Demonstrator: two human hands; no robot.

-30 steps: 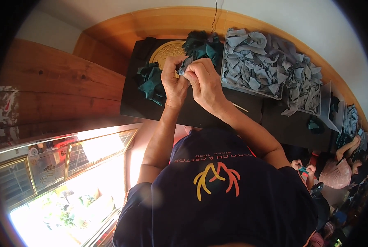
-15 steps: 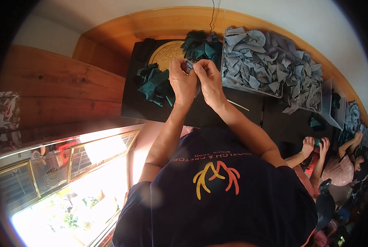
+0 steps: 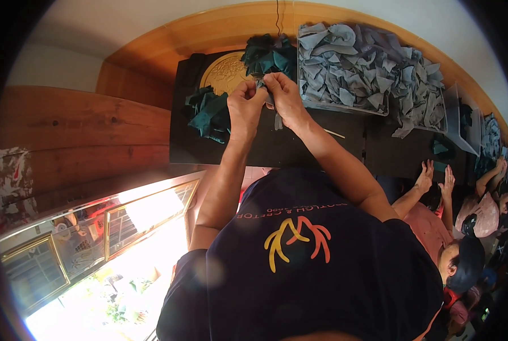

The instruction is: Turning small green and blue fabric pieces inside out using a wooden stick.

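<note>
1. Looking down through the head view, the left hand (image 3: pixel 244 105) and the right hand (image 3: pixel 285 98) meet above a black work table (image 3: pixel 299 145), fingertips pinched together on a small grey fabric strip (image 3: pixel 278 118) whose tail hangs down between them. Both hands are closed on that strip, thumbs and forefingers pressed close.
2. Lying just beyond the hands is a pile of dark teal fabric pieces (image 3: pixel 268 52), and a second teal heap (image 3: pixel 208 111) sits to the left of the left wrist. A round golden embossed plate (image 3: pixel 224 73) shows between the two heaps.
3. Standing to the right, a clear tray (image 3: pixel 345 108) holds a large mound of grey fabric pieces (image 3: pixel 362 62); a thin stick (image 3: pixel 333 133) rests on the table near the right forearm.
4. Judging from the grip, the step in hand is folding or twisting the strip; the next move likely calls for steady fingertip pressure so the fold does not slip.
5. Other people's hands (image 3: pixel 436 173) appear at lower right, apart from this work.
</note>
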